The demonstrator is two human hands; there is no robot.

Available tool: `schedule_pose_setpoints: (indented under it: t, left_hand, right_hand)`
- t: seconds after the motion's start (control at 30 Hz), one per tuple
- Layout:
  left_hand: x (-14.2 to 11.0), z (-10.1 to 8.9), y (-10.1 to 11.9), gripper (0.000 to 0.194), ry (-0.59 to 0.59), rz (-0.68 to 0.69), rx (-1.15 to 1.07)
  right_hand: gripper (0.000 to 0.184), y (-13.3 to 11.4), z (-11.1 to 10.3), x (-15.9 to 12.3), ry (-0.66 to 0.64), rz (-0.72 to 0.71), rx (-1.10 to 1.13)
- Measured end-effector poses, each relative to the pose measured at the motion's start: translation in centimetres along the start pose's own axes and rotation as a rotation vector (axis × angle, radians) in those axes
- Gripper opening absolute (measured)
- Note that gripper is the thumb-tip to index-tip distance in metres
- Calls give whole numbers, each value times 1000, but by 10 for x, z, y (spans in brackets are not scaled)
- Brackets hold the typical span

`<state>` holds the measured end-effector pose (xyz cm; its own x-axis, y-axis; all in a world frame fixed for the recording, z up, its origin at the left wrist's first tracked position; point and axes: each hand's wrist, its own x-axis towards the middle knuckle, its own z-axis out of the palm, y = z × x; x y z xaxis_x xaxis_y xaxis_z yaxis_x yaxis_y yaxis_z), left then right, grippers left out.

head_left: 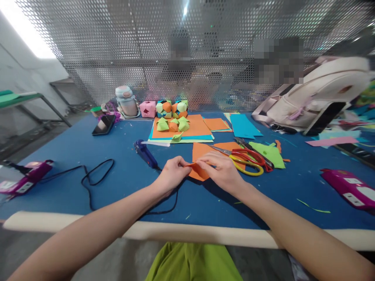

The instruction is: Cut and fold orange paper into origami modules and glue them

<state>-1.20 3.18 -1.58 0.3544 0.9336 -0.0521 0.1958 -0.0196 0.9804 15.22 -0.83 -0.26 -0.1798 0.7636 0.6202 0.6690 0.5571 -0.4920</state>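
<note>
Between my two hands is a small piece of orange paper (199,173), bent along a crease and held just above the blue table. My left hand (175,171) pinches its left corner between thumb and fingers. The upper right edge is pinched by my right hand (221,168), whose fingers hide part of the paper. Behind the hands lie flat orange sheets (199,150). Close to my right hand rest scissors (249,158) with red and yellow handles. A blue glue gun (146,154) lies beyond my left hand, its nozzle turned away from me.
Stacked coloured paper (193,127) bears small folded paper pieces (173,125), with folded paper balls (171,108) behind. A phone (104,125), a bottle (126,102), a backpack (316,93) and purple power strips (351,189) stand around. The glue gun's cord (84,179) loops leftward. A perforated metal screen (117,50) closes the back.
</note>
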Motion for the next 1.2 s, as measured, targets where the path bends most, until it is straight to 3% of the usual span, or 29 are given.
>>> schedule_pose_setpoints:
  t: [0.07, 0.2, 0.33, 0.53, 0.77, 1.0, 1.2]
  left_hand:
    - [0, 0, 3, 14, 48, -4, -90]
    - [-1, 1, 8, 18, 158, -29, -288]
    - [-4, 6, 11, 20, 176, -104, -478]
    - [-9, 12, 16, 20, 42, -249, -610]
    - [-12, 6, 22, 19, -157, -238, -516]
    - [-10, 3, 19, 17, -159, -257, -493]
    - [-9, 3, 18, 17, -163, -279, -545]
  right_hand:
    - [13, -2, 0, 1, 33, 109, 102]
    - [37, -7, 6, 2, 73, 439, 287]
    - [31, -12, 17, 1, 38, 583, 313]
    - [9, -13, 16, 3, 34, 540, 190]
    - [5, -9, 8, 3, -95, 473, 87]
    - [7, -10, 9, 2, -97, 435, 98]
    - [13, -11, 8, 0, -43, 319, 75]
